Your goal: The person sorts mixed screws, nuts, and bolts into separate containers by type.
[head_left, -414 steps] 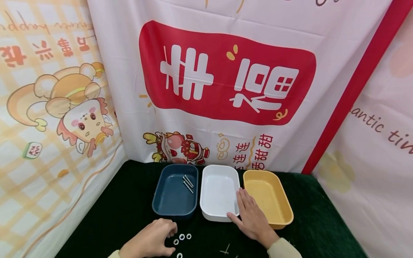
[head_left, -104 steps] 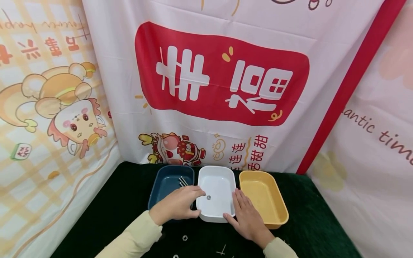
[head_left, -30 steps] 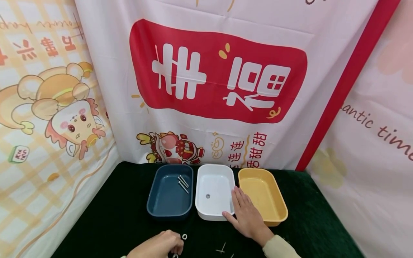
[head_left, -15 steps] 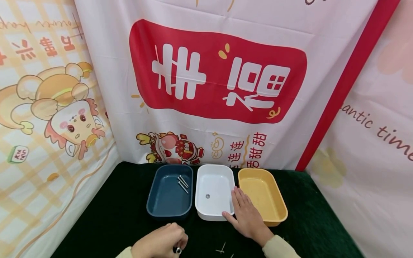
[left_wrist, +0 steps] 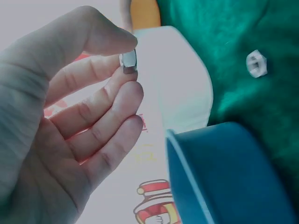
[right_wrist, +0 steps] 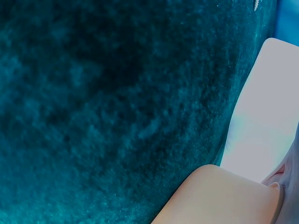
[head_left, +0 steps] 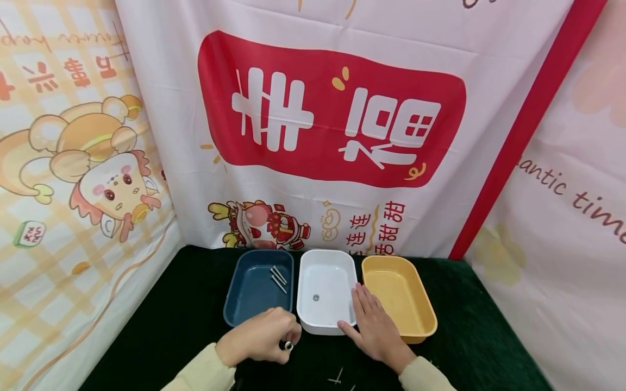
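Thumb and index finger of my left hand [head_left: 261, 336] pinch a silver hex nut [left_wrist: 129, 60], held near the front of the blue and white trays. My right hand [head_left: 377, 330] lies with fingers extended along the right rim of the white tray [head_left: 324, 329]. One small nut [head_left: 315, 297] sits inside that tray. Several metal bolts [head_left: 279, 277] lie in the blue tray [head_left: 251, 304]. Another hex nut [left_wrist: 257, 64] shows on the green cloth in the left wrist view.
To the right of the white tray stands a yellow tray [head_left: 418, 312], partly behind my right hand. Thin nail-like pieces [head_left: 335, 377] lie on the dark green cloth [head_left: 489, 326] at the front. A printed curtain [head_left: 332, 217] hangs right behind the trays.
My left hand has picked a nut off the cloth and moved it forward towards the trays. The right hand has stayed put. Earlier, several nuts lay on the cloth and the white tray held none.
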Motion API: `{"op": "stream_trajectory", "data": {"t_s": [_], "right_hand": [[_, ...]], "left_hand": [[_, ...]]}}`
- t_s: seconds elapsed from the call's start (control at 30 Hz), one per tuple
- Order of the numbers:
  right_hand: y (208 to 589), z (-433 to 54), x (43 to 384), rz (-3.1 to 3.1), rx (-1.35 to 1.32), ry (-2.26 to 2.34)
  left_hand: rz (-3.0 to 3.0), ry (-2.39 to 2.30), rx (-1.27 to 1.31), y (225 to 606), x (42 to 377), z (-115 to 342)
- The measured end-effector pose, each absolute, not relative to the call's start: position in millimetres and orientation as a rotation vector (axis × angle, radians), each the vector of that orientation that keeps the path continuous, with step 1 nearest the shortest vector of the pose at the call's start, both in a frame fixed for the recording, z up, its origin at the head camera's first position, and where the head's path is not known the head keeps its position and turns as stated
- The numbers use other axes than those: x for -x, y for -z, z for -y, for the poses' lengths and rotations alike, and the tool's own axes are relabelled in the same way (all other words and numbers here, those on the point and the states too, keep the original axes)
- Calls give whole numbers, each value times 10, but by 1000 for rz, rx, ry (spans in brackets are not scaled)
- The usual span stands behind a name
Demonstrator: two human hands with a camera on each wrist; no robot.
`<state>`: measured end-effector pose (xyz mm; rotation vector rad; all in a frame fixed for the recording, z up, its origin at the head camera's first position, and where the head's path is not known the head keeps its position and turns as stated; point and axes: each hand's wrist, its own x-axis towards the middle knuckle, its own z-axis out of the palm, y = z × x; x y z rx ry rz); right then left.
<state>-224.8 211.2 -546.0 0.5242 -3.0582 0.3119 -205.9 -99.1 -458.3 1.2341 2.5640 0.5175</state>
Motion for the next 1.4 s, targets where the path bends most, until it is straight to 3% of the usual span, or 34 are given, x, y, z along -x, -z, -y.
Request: {"op": "stream_trajectory", "data": {"t_s": [0.8,1.4], "right_hand": [[5482,-2107,2268,3021,-574,-313],[5495,-2100,2276,3003,-579,-330]], "left_hand": [[-2818,-389,-1382,4466,2667,447],[-2865,-400,-1189,4650,2922,212]]}}
